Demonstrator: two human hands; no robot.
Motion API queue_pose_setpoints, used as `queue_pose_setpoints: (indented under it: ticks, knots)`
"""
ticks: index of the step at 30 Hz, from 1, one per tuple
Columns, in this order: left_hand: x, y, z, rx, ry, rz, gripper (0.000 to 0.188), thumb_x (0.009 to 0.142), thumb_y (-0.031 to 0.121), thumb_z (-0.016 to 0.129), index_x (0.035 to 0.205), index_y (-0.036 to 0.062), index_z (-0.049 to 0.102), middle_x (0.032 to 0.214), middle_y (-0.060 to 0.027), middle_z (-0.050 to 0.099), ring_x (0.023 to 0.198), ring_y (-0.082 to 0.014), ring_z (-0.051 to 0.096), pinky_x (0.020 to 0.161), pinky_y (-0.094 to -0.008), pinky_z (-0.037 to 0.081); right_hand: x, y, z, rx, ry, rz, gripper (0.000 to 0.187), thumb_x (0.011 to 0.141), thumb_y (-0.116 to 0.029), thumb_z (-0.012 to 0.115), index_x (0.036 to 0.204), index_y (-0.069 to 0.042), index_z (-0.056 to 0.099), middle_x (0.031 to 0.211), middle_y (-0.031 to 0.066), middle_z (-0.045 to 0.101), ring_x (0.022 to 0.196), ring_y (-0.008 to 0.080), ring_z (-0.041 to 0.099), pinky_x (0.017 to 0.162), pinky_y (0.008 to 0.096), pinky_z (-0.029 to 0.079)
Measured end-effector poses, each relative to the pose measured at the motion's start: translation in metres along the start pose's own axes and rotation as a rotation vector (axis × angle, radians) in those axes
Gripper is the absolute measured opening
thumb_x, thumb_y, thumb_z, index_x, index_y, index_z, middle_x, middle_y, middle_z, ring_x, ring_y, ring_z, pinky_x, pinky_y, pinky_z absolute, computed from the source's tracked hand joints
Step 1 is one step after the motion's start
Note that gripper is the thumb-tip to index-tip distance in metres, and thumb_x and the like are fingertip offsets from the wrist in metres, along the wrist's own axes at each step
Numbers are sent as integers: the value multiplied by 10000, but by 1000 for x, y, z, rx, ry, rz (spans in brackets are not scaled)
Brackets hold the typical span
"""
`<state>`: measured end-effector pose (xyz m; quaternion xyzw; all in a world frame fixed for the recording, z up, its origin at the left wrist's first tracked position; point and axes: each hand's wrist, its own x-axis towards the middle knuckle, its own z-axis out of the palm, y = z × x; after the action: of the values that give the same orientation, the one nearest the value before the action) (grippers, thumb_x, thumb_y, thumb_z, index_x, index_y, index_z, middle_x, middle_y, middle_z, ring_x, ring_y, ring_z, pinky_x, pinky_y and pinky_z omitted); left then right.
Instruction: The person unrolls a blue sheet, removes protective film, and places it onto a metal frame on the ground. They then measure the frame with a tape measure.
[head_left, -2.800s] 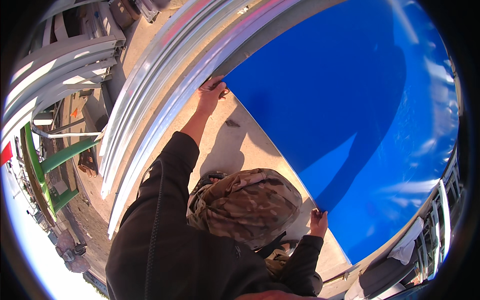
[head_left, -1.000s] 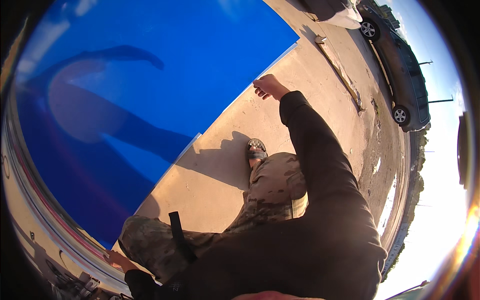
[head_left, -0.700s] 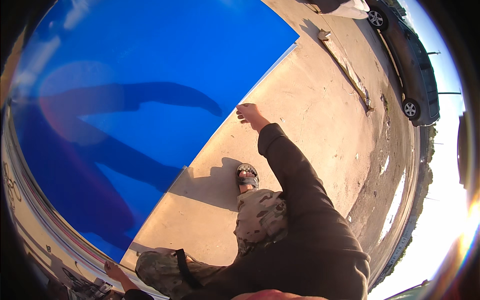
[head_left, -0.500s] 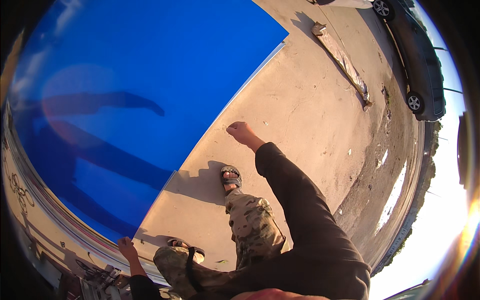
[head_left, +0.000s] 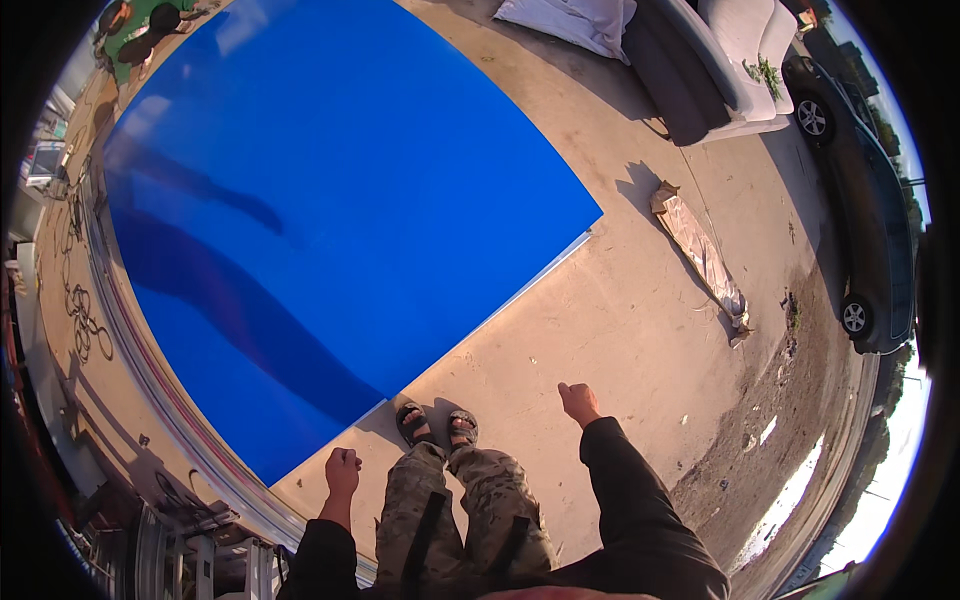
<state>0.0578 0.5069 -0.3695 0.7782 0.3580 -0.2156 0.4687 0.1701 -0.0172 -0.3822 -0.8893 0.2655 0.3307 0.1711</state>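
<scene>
Fingers (head_left: 343, 468) curled, released blue sheet (head_left: 330, 200)

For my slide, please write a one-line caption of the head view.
Person in sandals stands at the edge of a large blue flat sheet on concrete, left hand and right hand empty.

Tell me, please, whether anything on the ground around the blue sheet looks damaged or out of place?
A crumpled, torn strip of brown packaging lies loose on the concrete to the right of the blue sheet, well apart from it. The sheet itself lies flat and looks undamaged. Both hands, left hand and right hand, hold nothing.
</scene>
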Motion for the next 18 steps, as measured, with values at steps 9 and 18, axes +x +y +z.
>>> queue_pose_setpoints:
  ticks: [9, 18]
  knots:
    - [11, 52, 75, -10, -116, -81, 299, 914, 230, 495, 734, -4, 542, 587, -90, 598, 533, -165, 582, 551, -316, 473, 107, -1, -105, -69, 7, -39, 514, 927, -414, 357, 864, -11, 668, 908, 233, 639, 882, 415, 605, 765, 490, 473]
    - [-125, 87, 244, 89, -78, -722, 537, 890, 445, 548, 1188, 0, 510, 1169, -169, 555, 980, -248, 583, 779, -335, 485, 448, 6, -170, -43, -110, -119, 408, 847, -323, 526, 1139, -50, 608, 1145, 218, 591, 1049, 397, 563, 897, 459, 445]
